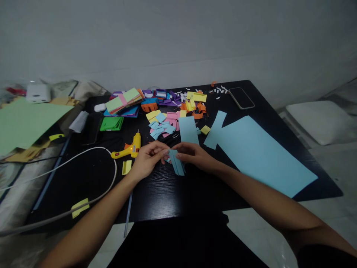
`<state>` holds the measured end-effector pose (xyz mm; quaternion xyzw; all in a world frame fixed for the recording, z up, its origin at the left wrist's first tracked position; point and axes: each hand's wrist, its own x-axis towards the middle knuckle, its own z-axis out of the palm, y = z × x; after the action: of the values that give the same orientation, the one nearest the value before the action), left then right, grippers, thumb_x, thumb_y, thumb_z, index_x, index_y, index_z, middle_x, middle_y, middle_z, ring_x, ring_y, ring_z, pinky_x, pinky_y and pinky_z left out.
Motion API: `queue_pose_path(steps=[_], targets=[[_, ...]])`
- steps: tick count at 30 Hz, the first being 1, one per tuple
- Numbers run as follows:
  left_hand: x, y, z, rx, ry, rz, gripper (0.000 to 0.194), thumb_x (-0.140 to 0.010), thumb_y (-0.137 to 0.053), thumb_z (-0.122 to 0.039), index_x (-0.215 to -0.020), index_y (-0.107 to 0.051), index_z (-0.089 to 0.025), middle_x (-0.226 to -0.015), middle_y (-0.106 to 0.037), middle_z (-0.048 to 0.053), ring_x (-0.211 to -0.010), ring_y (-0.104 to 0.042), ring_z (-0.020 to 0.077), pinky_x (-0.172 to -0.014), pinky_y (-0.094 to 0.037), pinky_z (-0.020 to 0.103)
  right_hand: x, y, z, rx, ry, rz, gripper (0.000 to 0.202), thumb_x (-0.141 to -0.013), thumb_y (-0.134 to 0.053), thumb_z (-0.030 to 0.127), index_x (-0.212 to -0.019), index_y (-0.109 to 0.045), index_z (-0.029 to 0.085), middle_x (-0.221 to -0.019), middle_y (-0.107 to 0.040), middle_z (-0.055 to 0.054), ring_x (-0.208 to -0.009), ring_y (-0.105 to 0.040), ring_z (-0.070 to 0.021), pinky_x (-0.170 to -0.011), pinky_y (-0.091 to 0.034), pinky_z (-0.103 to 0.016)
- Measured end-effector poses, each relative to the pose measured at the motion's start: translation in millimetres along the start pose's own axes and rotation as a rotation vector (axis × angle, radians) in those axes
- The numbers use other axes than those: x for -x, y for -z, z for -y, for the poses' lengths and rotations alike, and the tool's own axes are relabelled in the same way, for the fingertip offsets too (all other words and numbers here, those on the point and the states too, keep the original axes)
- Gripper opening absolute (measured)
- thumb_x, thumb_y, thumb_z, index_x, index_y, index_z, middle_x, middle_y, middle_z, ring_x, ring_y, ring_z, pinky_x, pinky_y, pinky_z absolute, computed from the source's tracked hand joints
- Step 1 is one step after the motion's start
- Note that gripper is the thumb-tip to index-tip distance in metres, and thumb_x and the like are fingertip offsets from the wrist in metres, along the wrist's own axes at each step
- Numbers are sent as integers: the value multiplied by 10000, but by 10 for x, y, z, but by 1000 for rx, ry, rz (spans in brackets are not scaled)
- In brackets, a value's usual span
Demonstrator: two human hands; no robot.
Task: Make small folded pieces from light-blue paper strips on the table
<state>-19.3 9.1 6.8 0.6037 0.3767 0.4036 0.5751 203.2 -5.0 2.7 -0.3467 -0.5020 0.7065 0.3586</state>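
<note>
Between my two hands is a blue paper strip [176, 164] with dark lines across it, held a little above the black table [156, 197]. My left hand [147, 158] pinches its upper left side, fingers closed, with another bit of blue paper by the fingertips. On the right edge, my right hand [195, 154] grips with thumb and bent fingers. Just beyond the hands lie scissors [167, 137], partly hidden by paper. A yellow glue gun [129, 147] with a lit orange light rests beside my left hand.
Large blue sheet [264, 156] lies under and beside my right forearm. Blue, pink and yellow pieces [163, 124] are heaped behind the hands. A phone [241, 98] sits at the back right. A white cable [114, 167] loops across the left side.
</note>
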Motion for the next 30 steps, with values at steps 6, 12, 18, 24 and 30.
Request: queue_pose_path(steps=[6,12,18,24,30], targets=[[13,2,-14,-3,53,-19,295,-906,-761,-409,-1024,-733,-140,-713,-697,12,-589,-629,113,-558,-525,221,-24,0,-39,0,24,-18,351,-769,-893,355,-1042,-741,193,-1007,-792,-41,-939,-754,-176,-921,-581,-348],[12,-32,-32,53,95,5,349,-884,-774,-450,-1020,-685,-141,-789,-715,34,-668,-666,139,-591,-557,244,-50,3,-61,73,56,-69,379,-697,-937,332,-983,-743,174,-940,-790,-40,-878,-748,-179,-920,-586,-372],[17,-34,-14,-16,126,17,340,-892,-757,-467,-929,-697,-135,-702,-672,10,-607,-615,119,-593,-528,245,-46,-2,-45,87,63,-89,352,-665,-954,328,-903,-744,176,-884,-775,-20,-827,-729,-162,-872,-577,-347],[15,-30,-51,-35,123,21,298,-883,-767,-434,-903,-699,-144,-692,-662,-1,-596,-601,114,-604,-505,248,-34,-3,-26,116,32,-117,369,-649,-958,346,-900,-747,177,-865,-760,-18,-811,-711,-160,-833,-567,-334],[15,-27,-96,-49,110,27,301,-874,-774,-440,-873,-690,-152,-716,-674,5,-657,-618,129,-667,-510,260,-23,0,6,112,-11,-85,382,-652,-954,361,-910,-741,178,-894,-750,-18,-845,-697,-161,-838,-551,-329]])
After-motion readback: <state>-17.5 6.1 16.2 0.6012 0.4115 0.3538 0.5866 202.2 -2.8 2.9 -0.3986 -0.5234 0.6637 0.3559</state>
